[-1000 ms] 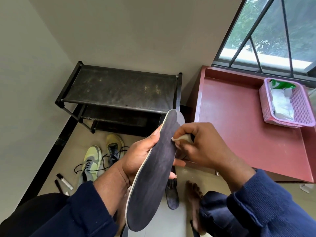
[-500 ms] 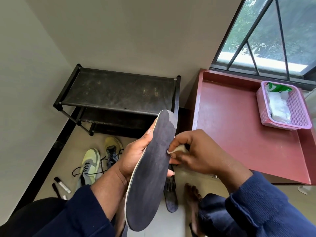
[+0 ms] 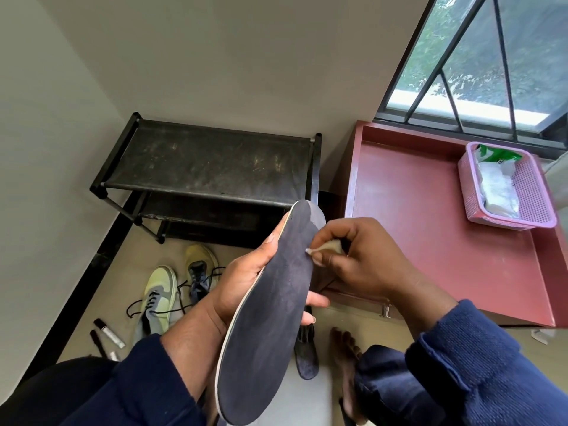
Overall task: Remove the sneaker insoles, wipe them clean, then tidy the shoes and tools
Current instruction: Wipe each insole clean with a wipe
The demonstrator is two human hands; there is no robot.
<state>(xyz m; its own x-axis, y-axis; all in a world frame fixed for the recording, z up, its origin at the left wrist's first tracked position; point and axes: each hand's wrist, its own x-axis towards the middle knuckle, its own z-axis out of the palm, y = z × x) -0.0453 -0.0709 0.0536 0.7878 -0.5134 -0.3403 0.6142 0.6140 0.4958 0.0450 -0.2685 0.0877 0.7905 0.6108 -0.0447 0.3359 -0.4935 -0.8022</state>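
Insole (image 3: 270,305) is gripped upright-ish by the left hand (image 3: 236,287), while a small wipe (image 3: 325,248) is pinched against it by the right hand (image 3: 365,265).

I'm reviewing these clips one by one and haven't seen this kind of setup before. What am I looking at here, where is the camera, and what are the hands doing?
There is no machine: a person wears a wide-angle camera on the head, looking down at their own hands. The left hand holds a dark insole upright. The right hand pinches a small pale wipe against its upper edge. On the floor lie two pale green sneakers, a second insole and some small tubes, in front of a black shoe rack. To the right, a red table carries a pink basket of supplies.
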